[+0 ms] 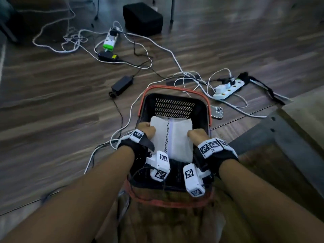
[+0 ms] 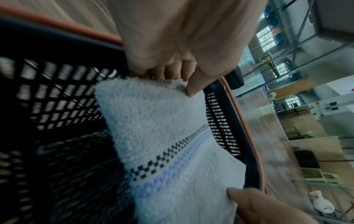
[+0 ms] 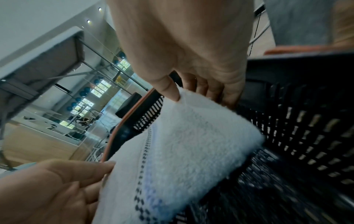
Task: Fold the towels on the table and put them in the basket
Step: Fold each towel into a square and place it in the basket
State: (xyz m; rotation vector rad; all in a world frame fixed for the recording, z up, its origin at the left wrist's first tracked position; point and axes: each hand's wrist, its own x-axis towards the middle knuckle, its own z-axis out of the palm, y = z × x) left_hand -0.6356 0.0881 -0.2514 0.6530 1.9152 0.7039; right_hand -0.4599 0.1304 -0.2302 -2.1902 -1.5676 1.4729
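Note:
A folded white towel (image 1: 172, 137) with a dark checked stripe and a pale blue stripe hangs inside the black mesh basket (image 1: 199, 109), which has orange handles and stands on the floor. My left hand (image 1: 146, 130) pinches the towel's left edge, thumb on top and fingers underneath (image 2: 188, 89). My right hand (image 1: 197, 135) pinches the right edge in the same way (image 3: 172, 94). In the left wrist view the towel (image 2: 162, 128) is held above the basket's dark floor (image 2: 76, 174). The right wrist view shows the towel (image 3: 191, 136) close to the basket's side wall (image 3: 306, 121).
On the wooden floor beyond the basket lie several white and black cables, two power strips (image 1: 229, 88) (image 1: 110, 39), a black adapter (image 1: 121, 85) and a phone (image 1: 217, 111). A black box (image 1: 142, 18) stands further back. A table corner (image 1: 289, 137) juts in at the right.

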